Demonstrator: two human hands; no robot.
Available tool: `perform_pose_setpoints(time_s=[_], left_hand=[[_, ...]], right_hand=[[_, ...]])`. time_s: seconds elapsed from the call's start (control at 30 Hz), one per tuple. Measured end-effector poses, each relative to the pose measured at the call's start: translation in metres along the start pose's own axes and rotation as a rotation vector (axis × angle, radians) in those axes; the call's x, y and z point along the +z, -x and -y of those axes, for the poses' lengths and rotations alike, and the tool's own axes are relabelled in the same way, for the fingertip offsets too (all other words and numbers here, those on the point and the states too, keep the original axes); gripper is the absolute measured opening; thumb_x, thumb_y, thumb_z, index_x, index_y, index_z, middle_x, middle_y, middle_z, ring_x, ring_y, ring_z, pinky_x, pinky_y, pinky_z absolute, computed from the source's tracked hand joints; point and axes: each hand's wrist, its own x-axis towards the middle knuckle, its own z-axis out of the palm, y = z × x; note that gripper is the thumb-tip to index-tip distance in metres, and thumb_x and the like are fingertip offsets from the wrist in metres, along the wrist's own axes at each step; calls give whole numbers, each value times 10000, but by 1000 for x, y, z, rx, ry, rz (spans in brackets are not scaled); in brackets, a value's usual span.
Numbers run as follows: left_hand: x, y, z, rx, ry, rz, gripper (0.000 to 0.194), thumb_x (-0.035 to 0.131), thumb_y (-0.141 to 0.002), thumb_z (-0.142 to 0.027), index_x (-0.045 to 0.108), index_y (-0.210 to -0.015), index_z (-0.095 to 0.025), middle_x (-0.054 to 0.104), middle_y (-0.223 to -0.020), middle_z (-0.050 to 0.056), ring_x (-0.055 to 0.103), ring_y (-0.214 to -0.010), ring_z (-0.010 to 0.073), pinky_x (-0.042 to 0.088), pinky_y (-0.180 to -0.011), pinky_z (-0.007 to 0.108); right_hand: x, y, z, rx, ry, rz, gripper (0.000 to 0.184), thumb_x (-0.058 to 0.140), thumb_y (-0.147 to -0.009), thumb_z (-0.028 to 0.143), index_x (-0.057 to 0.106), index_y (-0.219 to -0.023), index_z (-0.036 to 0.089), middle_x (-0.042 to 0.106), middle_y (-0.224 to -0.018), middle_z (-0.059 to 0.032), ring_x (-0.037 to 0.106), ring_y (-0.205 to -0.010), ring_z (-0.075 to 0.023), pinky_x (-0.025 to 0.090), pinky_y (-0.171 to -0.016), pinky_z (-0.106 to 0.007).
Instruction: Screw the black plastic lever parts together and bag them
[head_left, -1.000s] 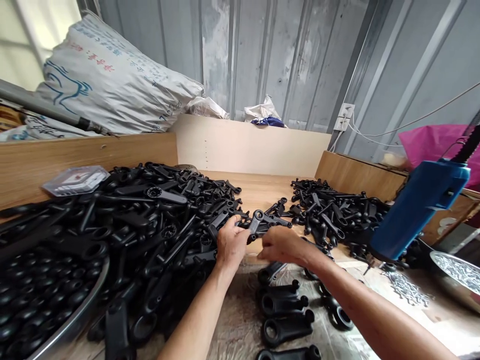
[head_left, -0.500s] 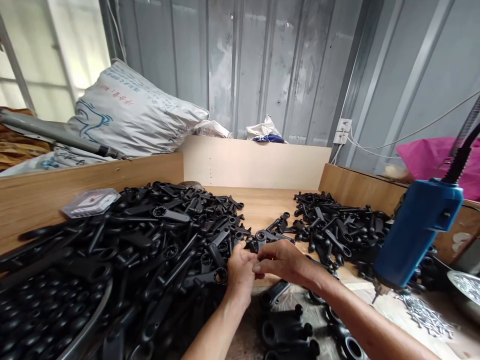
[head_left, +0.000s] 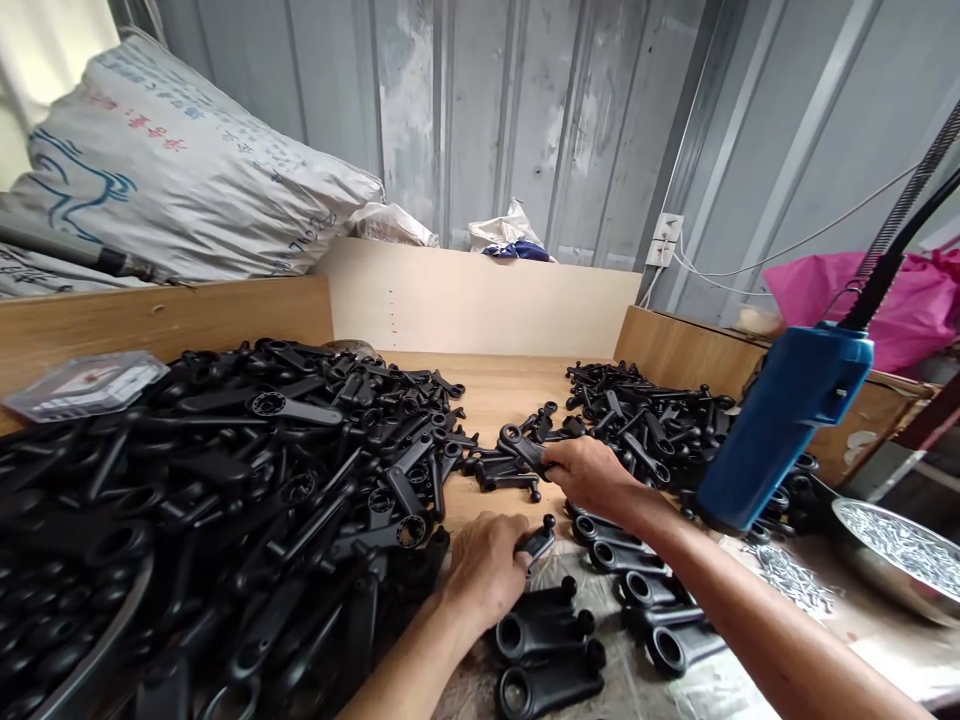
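Observation:
My left hand (head_left: 487, 568) is closed around a black crank handle (head_left: 538, 545), its small ball-tipped end sticking out past the thumb. Further off, my right hand (head_left: 589, 472) pinches the end of another black crank handle (head_left: 523, 447) at the edge of a small cluster; that handle's ring end points away to the left. Below my hands, a row of crank handles (head_left: 551, 685) lies side by side on a plastic-covered surface. A second row (head_left: 675, 640) lies beneath my right forearm, partly hidden by it.
Black crank handles form a large heap (head_left: 300, 470) on the left and a smaller pile (head_left: 637, 420) at the right. A blue electric screwdriver (head_left: 787, 430) hangs at right, near loose screws (head_left: 791, 578) and a metal bowl (head_left: 862, 560) of screws. A clear plastic box (head_left: 86, 385) lies far left.
My hands, together before, have parted. The left came nearer to me with a crank handle; the right reached forward and took hold of another at the cluster. The camera view turned slightly.

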Motion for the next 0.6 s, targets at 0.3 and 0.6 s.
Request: perform_pose_setpoints(time_s=[0.3,0.6], left_hand=[[-15,7,-8,154,-130,193,262,535,-676,-33,685,-660,-248,675,-690,-20,635,-770,206,370,-633,258],[-34,2,-8,36,-109,94,92,609,-717,-168,676,-668,-208,609,-656,-30,563,-690,153,341,-604,242]], right_hand=[[32,-5,-1,-104,3,226,260,556,-758,84,728,-927,182,723,-902,-61,646,-851,-179,445,-698,-273],[26,-22,-31,-142,-143,168,292,556,-775,154,718,-1013,204,719,-950,-5,641,-876,-145,422,-685,-187]])
